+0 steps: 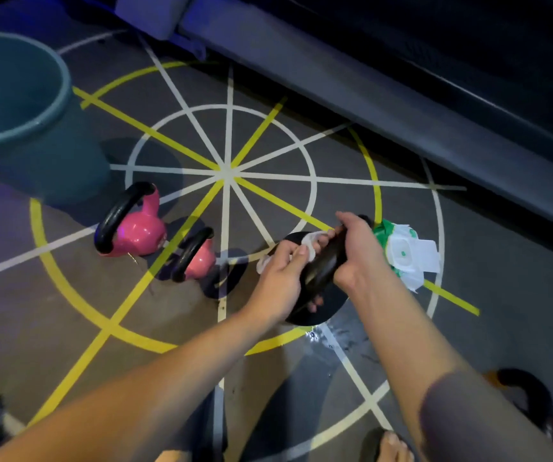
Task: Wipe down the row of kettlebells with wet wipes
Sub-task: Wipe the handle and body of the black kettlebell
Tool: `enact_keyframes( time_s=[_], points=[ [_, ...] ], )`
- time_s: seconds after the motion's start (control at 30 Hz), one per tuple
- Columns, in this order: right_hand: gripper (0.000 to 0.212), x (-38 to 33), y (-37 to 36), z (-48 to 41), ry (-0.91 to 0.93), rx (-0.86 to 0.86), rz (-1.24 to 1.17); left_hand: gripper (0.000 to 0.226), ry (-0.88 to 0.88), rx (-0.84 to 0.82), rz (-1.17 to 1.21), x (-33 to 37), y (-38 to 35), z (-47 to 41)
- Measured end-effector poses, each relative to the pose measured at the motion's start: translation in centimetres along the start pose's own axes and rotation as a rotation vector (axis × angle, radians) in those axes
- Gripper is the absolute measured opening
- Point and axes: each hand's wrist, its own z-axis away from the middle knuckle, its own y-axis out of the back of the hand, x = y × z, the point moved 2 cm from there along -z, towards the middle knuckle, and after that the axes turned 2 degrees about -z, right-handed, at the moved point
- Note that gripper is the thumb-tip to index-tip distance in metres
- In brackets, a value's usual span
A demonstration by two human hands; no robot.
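- Teal bucket (pixel 18 95) at 10 o'clock; big pink kettlebell (pixel 135 231) and small pink kettlebell (pixel 202 258) at 9, upright.
- Left hand (pixel 281 275) — pinches white wipe (pixel 308 243) against black kettlebell (pixel 331 305), frame centre.
- Right hand (pixel 355 248) wrapped round its handle (pixel 321 265).
- Wipes pack (pixel 405 255) at 3 o'clock, on floor.

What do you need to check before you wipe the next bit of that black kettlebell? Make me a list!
1. Grip on the weight: right hand is curled round the handle of the black kettlebell. Ok.
2. Wipe in place: left hand pinches the wet wipe against the handle. Ok.
3. Wipe wet enough: cannot tell.
4. Spare wipes nearby: wipes pack lies on the floor just behind the right hand, and its flap looks open. Ok.
5. Room to work: bigger pink kettlebell and smaller pink kettlebell stand apart, off to the left. Ok.
6. Pink ones already wiped: cannot tell.
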Motion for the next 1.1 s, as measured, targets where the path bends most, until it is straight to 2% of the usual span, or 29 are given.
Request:
enact_keyframes(
  time_s=[0.17, 0.3, 0.43, 0.57, 0.73, 1.1],
  points=[
    [0.018, 1.9, -1.3, -0.4, 0.088, 0.013, -0.033, 0.026, -0.091, 0.154, -0.108, -0.2, 0.9, 0.2],
    [0.015, 3.4, -3.2, 0.9, 0.151, 0.036, -0.001, 0.038, -0.091, 0.234, -0.113, -0.2, 3.0, 0.6],
    [0.015, 4.4, -4.8, 1.8, 0.102, -0.031, 0.013, 0.034, -0.08, 0.264, -0.184, 0.3, 4.6, 1.4],
    [0.017, 6.2, -5.7, 2.9, 0.098, -0.048, 0.044, 0.028, -0.06, 0.32, -0.154, 0.6, 6.6, 2.7],
    [0.017, 6.7, -6.0, 2.2, 0.056, -0.145, 0.065, 0.028, -0.035, 0.402, -0.16, 0.0, 5.8, 3.0],
    [0.014, 6.7, -4.8, 2.2, -0.006, -0.197, 0.027, 0.031, -0.009, 0.411, -0.3, 0.7, 5.2, 4.3]
  ],
)
